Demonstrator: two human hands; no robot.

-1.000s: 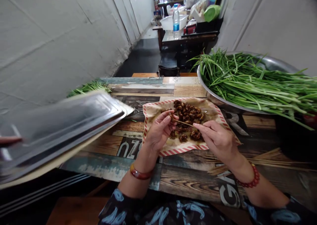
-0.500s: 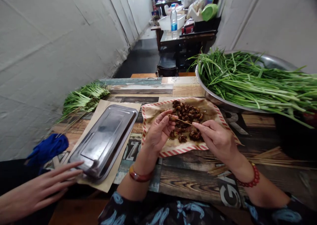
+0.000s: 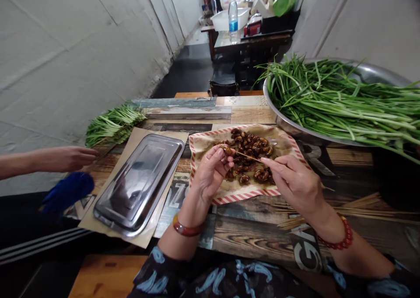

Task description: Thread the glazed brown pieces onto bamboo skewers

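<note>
Head view, left hand (image 3: 210,171) pinching glossy rounded morsel (image 3: 227,150), right hand (image 3: 298,182) pinching thin skewer (image 3: 248,156)

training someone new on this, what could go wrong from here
The left hand pinches a brown piece right where the thin stick in the right hand meets it, so a slip might prick the fingers. Loose sticks lie by the right forearm and could be knocked about. Green stalks overhang the rim of the metal bowl, so a brush against them might pull some out.
</note>
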